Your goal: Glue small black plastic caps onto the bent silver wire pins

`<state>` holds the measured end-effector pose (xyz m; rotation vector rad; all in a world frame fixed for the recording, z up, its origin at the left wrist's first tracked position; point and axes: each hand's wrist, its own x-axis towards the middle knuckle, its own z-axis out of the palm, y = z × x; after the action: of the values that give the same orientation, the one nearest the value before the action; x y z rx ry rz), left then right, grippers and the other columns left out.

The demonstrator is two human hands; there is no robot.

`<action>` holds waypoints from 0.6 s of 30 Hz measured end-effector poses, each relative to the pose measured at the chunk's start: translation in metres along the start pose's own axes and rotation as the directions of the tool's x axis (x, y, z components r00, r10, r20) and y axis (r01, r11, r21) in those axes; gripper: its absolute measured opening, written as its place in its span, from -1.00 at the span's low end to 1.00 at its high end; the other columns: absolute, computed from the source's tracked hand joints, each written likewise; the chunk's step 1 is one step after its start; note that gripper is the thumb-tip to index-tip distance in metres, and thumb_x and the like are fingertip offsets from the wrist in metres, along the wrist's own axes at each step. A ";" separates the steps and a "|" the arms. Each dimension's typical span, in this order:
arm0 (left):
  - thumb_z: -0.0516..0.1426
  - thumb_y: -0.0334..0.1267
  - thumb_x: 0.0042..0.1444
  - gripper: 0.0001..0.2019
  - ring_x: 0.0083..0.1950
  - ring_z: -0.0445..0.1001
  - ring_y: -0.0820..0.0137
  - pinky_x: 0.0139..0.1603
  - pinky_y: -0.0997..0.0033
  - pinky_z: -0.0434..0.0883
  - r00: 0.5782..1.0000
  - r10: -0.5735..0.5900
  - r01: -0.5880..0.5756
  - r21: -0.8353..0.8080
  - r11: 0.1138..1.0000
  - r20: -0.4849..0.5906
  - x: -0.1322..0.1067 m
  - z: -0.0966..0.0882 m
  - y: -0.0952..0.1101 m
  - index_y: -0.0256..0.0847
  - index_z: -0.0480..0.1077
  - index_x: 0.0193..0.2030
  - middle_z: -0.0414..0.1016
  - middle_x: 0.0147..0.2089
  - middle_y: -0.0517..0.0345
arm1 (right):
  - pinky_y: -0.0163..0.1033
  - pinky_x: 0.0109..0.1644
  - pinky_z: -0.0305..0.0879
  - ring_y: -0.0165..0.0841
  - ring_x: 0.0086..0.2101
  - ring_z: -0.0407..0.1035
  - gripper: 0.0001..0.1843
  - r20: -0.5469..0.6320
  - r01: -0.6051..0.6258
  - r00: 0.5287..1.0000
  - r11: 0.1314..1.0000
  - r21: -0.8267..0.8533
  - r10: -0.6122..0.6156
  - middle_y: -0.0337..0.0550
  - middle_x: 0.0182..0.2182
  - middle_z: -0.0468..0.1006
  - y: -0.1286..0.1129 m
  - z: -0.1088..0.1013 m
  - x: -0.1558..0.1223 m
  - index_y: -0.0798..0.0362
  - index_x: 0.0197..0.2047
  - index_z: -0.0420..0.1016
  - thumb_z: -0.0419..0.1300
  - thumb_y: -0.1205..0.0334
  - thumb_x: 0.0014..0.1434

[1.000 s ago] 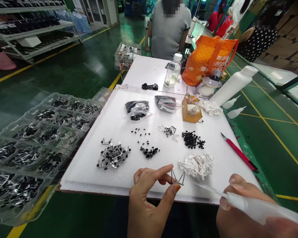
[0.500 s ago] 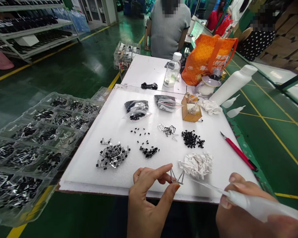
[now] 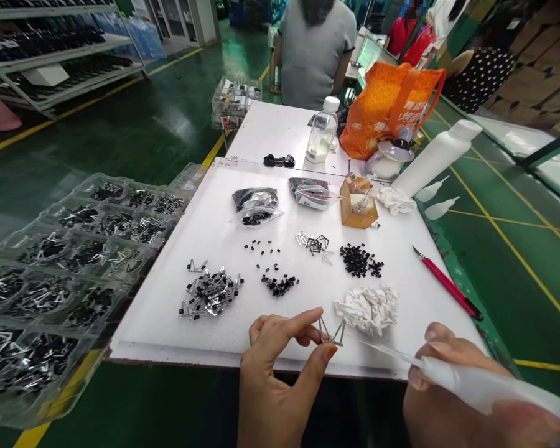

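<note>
Between thumb and forefinger, my left hand (image 3: 282,367) pinches a small grey metal wire frame (image 3: 332,335) over the table's front edge. My right hand (image 3: 457,386) is wrapped round a white squeeze bottle (image 3: 490,389); its thin nozzle points left, its tip close to the frame. I cannot tell if they touch. Just behind lies a crumpled white tissue (image 3: 369,308). Further back are a pile of small black pieces (image 3: 360,260), a smaller black pile (image 3: 280,285) and a few loose wire frames (image 3: 316,244). A heap of metal frames with black ends (image 3: 211,292) lies left of my hand.
A red utility knife (image 3: 448,282) lies near the right edge. Behind stand a wooden box (image 3: 357,214), two zip bags (image 3: 256,202) (image 3: 310,191), a tilted white bottle (image 3: 436,158) and an orange bag (image 3: 387,109). A compartment tray (image 3: 81,298) stands left. A person in grey (image 3: 316,50) sits ahead.
The view has shifted very slightly. Both hands keep their grips, and the nozzle stays close to the wire frame.
</note>
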<state>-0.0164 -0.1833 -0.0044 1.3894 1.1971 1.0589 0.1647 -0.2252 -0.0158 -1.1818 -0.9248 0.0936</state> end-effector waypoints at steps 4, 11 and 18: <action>0.33 -0.25 0.21 -0.71 -0.21 0.55 0.28 0.13 0.05 0.38 1.000 0.001 -0.001 0.006 1.000 -0.004 0.001 0.000 -0.001 0.18 0.60 0.04 0.57 -0.31 0.27 | 0.02 -0.18 0.25 -0.32 -0.67 0.24 -0.42 0.026 -0.023 0.999 0.999 -0.028 0.024 -0.25 -0.72 0.44 -0.007 0.004 0.008 -0.03 -0.47 0.69 0.14 -0.28 0.28; 0.32 -0.26 0.21 -0.70 -0.20 0.54 0.30 0.12 0.08 0.38 1.000 -0.016 0.016 -0.004 1.000 0.005 0.001 -0.001 -0.002 0.25 0.59 0.04 0.56 -0.31 0.30 | -0.01 -0.16 0.19 -0.33 -0.64 0.22 -0.47 0.063 0.024 0.998 1.000 0.007 -0.024 -0.25 -0.67 0.48 -0.005 0.004 0.002 0.00 -0.34 0.72 0.08 -0.16 0.36; 0.32 -0.25 0.22 -0.68 -0.20 0.54 0.31 0.15 0.06 0.35 1.000 -0.023 0.024 -0.008 1.000 0.010 -0.002 -0.001 -0.002 0.29 0.58 0.05 0.56 -0.30 0.33 | -0.03 -0.04 0.17 -0.34 -0.57 0.29 -0.48 0.086 0.024 0.996 0.999 0.037 -0.027 -0.27 -0.63 0.51 -0.001 0.001 -0.002 0.00 -0.25 0.72 0.04 -0.13 0.39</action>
<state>-0.0181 -0.1852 -0.0059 1.3697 1.1980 1.0384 0.1620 -0.2261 -0.0158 -1.1392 -1.0103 0.1413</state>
